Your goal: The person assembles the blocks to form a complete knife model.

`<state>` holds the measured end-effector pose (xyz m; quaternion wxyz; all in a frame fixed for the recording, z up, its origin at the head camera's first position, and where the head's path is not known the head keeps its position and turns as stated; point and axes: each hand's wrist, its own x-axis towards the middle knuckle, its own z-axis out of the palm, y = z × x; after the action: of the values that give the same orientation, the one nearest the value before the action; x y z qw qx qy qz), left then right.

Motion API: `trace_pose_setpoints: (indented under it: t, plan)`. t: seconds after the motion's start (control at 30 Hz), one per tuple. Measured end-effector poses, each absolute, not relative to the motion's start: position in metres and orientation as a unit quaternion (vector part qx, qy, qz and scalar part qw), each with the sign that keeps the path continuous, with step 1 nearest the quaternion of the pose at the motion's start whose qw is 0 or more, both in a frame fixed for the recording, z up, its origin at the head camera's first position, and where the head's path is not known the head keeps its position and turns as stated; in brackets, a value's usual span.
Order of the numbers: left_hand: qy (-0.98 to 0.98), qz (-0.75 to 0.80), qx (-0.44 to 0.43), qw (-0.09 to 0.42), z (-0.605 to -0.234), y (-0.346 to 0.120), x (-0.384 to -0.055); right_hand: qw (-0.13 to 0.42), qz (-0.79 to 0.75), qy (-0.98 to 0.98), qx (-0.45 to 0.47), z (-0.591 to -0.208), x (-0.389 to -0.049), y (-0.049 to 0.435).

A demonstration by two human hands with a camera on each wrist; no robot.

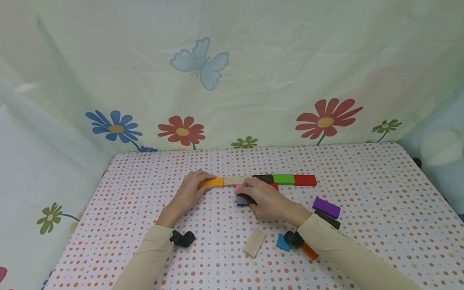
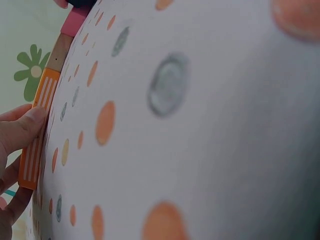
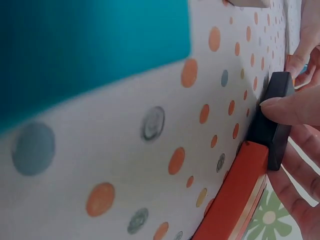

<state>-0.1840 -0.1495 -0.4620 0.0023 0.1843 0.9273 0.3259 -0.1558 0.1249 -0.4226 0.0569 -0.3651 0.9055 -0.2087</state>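
Observation:
My left hand [image 1: 190, 190] grips the left end of an orange block [image 1: 215, 182], which has pale stripes along its front in the left wrist view. The thumb [image 2: 34, 120] lies on the striped face, with fingers behind and at the end. My right hand [image 1: 266, 198] pinches a black block [image 3: 275, 110] between thumb and fingers. In the right wrist view, a red block [image 3: 237, 195] lies against it. From the orange block, a row runs right through a plain wooden block [image 1: 234, 181], a black one [image 1: 263, 178], a green one [image 1: 283, 179] and a red one [image 1: 305, 180]. My right hand partly hides a pink block [image 1: 238, 187].
Nearer the front of the dotted table [image 1: 208, 272] lie a loose wooden block [image 1: 254, 243], a blue block [image 1: 283, 242] and an orange-red block [image 1: 310, 251]. Right of my right hand, a purple block [image 1: 326, 207] is beside a black block [image 1: 331, 220], partly behind the sleeve.

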Motion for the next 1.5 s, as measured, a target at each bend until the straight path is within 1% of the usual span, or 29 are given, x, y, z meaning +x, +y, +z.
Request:
trace_pose_setpoints:
  t: [0.33,0.53,0.67,0.8,1.0,1.23,1.37,1.5]
  plan:
    - [0.927,0.326,0.188,-0.001,-0.462,-0.151,-0.185,0.053,-0.206,0.918,-0.334,-0.423,-0.154,0.122]
    - [0.926,0.329,0.185,-0.004,-0.460,-0.153,-0.184,0.042,-0.204,0.922,-0.325,-0.423,-0.154,0.120]
    - [0.927,0.328,0.180,-0.002,-0.461,-0.153,-0.184,0.048,-0.225,0.920,-0.318,-0.421,-0.154,0.120]
    - [0.926,0.330,0.183,0.001,-0.462,-0.152,-0.184,0.048,-0.266,0.913,-0.306,-0.411,-0.152,0.127]
    - [0.925,0.330,0.188,0.004,-0.462,-0.149,-0.186,0.048,-0.298,0.902,-0.309,-0.383,-0.149,0.149]
    - [0.926,0.326,0.190,-0.008,-0.463,-0.148,-0.186,0.082,-0.302,0.904,-0.292,-0.367,-0.133,0.185]
    - [0.927,0.323,0.188,-0.008,-0.463,-0.148,-0.186,0.128,-0.287,0.908,-0.279,-0.371,-0.120,0.201]
    - [0.927,0.325,0.188,-0.010,-0.462,-0.148,-0.184,0.172,-0.269,0.909,-0.269,-0.385,-0.107,0.215]
